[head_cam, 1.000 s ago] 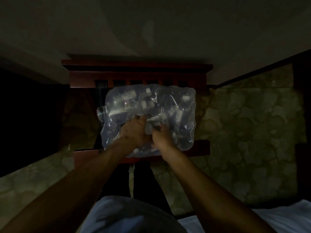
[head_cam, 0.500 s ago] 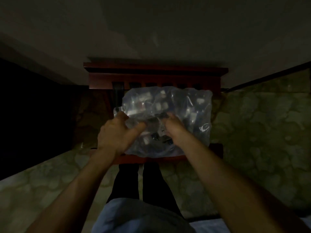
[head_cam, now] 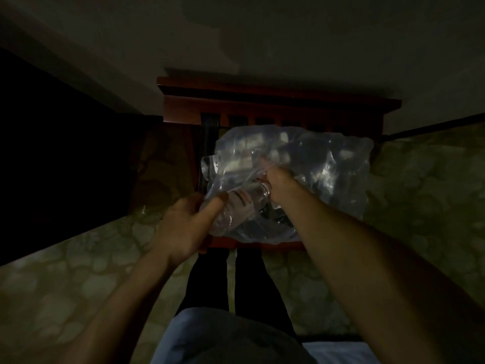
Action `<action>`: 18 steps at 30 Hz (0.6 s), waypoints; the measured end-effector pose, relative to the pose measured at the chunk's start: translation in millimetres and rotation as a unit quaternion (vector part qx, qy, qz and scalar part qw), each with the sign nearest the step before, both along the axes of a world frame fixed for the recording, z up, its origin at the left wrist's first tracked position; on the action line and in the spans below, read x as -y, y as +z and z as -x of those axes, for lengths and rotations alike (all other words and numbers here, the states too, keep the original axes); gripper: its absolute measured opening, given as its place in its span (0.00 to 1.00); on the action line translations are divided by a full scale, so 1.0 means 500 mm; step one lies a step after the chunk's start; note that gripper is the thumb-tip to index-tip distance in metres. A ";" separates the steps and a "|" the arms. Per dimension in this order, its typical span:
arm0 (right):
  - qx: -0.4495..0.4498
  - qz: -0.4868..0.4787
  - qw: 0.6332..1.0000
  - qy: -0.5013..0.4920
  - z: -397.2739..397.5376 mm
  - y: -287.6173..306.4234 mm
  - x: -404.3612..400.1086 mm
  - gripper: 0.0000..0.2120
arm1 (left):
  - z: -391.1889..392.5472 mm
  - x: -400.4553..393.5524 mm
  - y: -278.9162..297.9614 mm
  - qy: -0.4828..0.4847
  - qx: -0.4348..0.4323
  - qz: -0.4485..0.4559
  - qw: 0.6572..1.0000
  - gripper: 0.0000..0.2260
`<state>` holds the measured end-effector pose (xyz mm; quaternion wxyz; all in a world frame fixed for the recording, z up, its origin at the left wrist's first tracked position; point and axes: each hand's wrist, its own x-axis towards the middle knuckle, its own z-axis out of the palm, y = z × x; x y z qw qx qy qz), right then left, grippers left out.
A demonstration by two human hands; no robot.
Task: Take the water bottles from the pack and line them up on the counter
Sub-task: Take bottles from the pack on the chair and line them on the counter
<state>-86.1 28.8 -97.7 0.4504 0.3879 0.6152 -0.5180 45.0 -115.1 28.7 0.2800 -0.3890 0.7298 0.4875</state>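
Observation:
A shrink-wrapped pack of water bottles [head_cam: 322,164] lies on a reddish wooden chair [head_cam: 262,103] in dim light. My left hand [head_cam: 189,227] is shut on a clear water bottle [head_cam: 241,206] with a red-marked label, which lies tilted at the pack's near left opening. My right hand [head_cam: 278,185] pinches the torn plastic wrap at the middle of the pack, beside the bottle's neck. Several other bottles show only as blurred shapes through the wrap.
The chair stands against a pale wall [head_cam: 262,35]. A patterned stone floor [head_cam: 420,206] spreads to both sides. A dark area [head_cam: 52,153] fills the left. My dark-trousered legs [head_cam: 236,279] stand just in front of the chair.
My hands have spread apart and pulled the wrap open. My left hand has drawn one bottle toward me, partly out of the pack. The view has shifted, so the chair sits further right.

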 end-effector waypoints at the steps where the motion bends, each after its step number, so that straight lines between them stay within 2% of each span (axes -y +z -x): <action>1: 0.001 0.013 1.000 -0.008 0.001 -0.006 0.005 0.09 | -0.006 0.001 -0.001 0.006 -0.003 -0.001 1.000 0.22; 3: -0.001 0.035 0.999 -0.025 -0.002 -0.014 0.010 0.09 | -0.013 0.004 -0.005 0.023 -0.011 -0.019 0.999 0.20; 6: 0.027 0.069 0.994 -0.078 -0.021 -0.016 0.005 0.23 | -0.012 0.008 -0.008 0.023 -0.015 -0.011 1.000 0.20; 7: 0.029 0.070 0.993 -0.093 -0.028 -0.014 0.000 0.24 | -0.011 0.008 -0.009 0.019 -0.016 -0.007 1.000 0.20; 12: -0.006 0.040 0.994 -0.103 -0.060 -0.006 -0.012 0.20 | -0.006 -0.001 -0.002 0.015 -0.016 -0.007 1.000 0.21; 15: -0.024 0.032 0.991 -0.127 -0.078 0.016 -0.004 0.13 | -0.005 -0.004 0.013 0.025 -0.020 -0.012 0.999 0.20; 18: -0.036 0.008 0.990 -0.134 -0.092 0.038 -0.018 0.18 | -0.014 0.003 0.025 0.012 -0.021 0.002 1.000 0.21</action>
